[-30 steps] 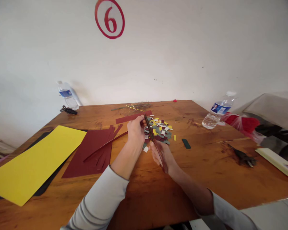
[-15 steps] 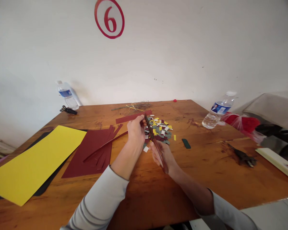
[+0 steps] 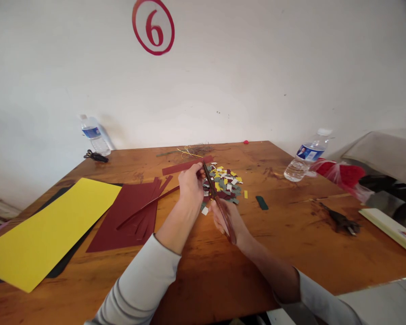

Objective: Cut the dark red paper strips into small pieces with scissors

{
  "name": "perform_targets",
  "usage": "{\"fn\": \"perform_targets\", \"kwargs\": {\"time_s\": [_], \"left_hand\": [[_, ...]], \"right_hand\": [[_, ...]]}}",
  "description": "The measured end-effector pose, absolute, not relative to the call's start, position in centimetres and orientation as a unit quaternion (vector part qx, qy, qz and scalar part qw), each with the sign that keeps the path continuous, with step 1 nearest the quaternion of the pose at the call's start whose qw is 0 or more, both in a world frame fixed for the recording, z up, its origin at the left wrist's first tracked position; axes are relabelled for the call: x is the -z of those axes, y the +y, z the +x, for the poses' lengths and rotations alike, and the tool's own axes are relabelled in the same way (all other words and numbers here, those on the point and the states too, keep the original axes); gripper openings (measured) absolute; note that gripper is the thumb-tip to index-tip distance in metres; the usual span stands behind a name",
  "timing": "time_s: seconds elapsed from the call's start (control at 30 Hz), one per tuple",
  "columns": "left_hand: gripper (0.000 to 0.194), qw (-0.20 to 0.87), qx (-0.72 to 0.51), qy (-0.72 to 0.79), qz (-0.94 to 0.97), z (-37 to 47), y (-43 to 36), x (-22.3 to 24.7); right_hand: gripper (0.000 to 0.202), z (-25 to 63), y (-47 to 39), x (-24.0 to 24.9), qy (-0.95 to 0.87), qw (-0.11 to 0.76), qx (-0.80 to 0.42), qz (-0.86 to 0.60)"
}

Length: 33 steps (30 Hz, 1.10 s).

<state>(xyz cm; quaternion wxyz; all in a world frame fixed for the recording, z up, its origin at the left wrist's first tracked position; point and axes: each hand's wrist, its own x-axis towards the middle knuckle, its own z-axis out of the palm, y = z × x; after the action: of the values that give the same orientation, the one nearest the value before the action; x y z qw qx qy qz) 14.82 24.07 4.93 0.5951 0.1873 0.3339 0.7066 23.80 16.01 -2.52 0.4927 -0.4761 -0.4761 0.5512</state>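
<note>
My left hand [image 3: 191, 183] is closed on a thin dark red paper strip [image 3: 149, 205], whose loose end trails to the left. My right hand [image 3: 229, 219] grips a pair of scissors [image 3: 209, 180] with reddish-brown handles; the blades point away from me and reach my left fingertips. Just beyond and below the hands lies a heap of small cut paper pieces [image 3: 228, 183] in grey-green, white, yellow and dark red. Several narrow strips [image 3: 147, 221] rest on a dark red sheet [image 3: 111, 225] to the left.
A yellow sheet [image 3: 54, 234] overlaps a black one [image 3: 62, 266] at left. Water bottles stand at the back left [image 3: 96, 137] and right [image 3: 306, 158]. Pliers [image 3: 343, 223] and a pale box [image 3: 390, 230] lie at right. A wide red strip [image 3: 182, 166] lies behind my left hand.
The view has shifted very slightly. Both hands, the scissors and the paper strip stay in nearly the same places.
</note>
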Motion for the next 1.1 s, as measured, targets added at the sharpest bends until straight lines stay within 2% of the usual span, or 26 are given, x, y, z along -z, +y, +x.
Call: {"fn": "perform_targets", "kwargs": {"time_s": [0.47,1.1], "left_hand": [[0.031,0.596,-0.704,0.330,0.199,14.81,24.21,-4.67],[0.021,0.596,-0.707,0.328,0.193,14.86,24.11,-4.80]], "right_hand": [[0.057,23.69,16.18,2.71,-0.473,0.497,-0.545,-0.481],[0.056,23.62,16.10,2.68,-0.439,0.510,-0.567,-0.475]]}}
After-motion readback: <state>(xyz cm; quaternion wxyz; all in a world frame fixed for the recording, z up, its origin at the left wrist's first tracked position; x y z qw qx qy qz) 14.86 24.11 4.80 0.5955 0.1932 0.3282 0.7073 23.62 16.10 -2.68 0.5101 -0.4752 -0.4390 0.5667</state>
